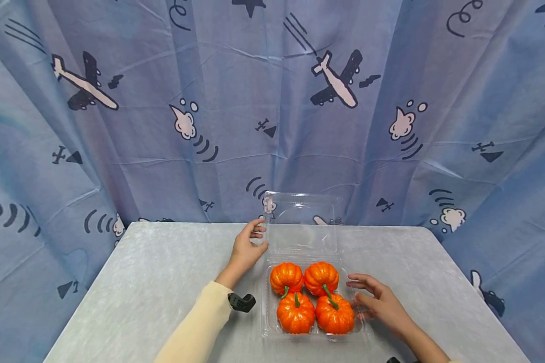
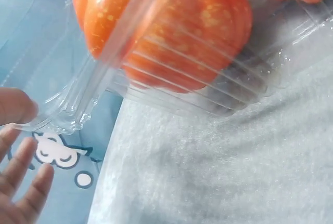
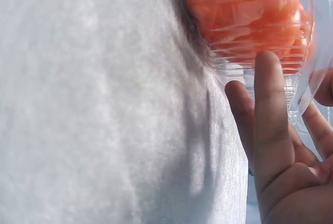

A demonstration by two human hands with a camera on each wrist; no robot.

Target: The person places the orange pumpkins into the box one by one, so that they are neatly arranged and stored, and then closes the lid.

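Observation:
A clear plastic clamshell box sits on the table with its hinged lid raised at the back. Inside the base are several small orange pumpkins with green stems, among them a front-left pumpkin and a front-right pumpkin. My left hand is at the lid's left edge, fingers loosely spread; the left wrist view has its thumb right at the clear plastic corner. On the other side, my right hand rests against the base's right wall with extended fingers.
The table has a pale grey covering. Behind its far edge hangs a blue curtain printed with airplanes, and the raised lid stands close to it. A dark band circles the left wrist.

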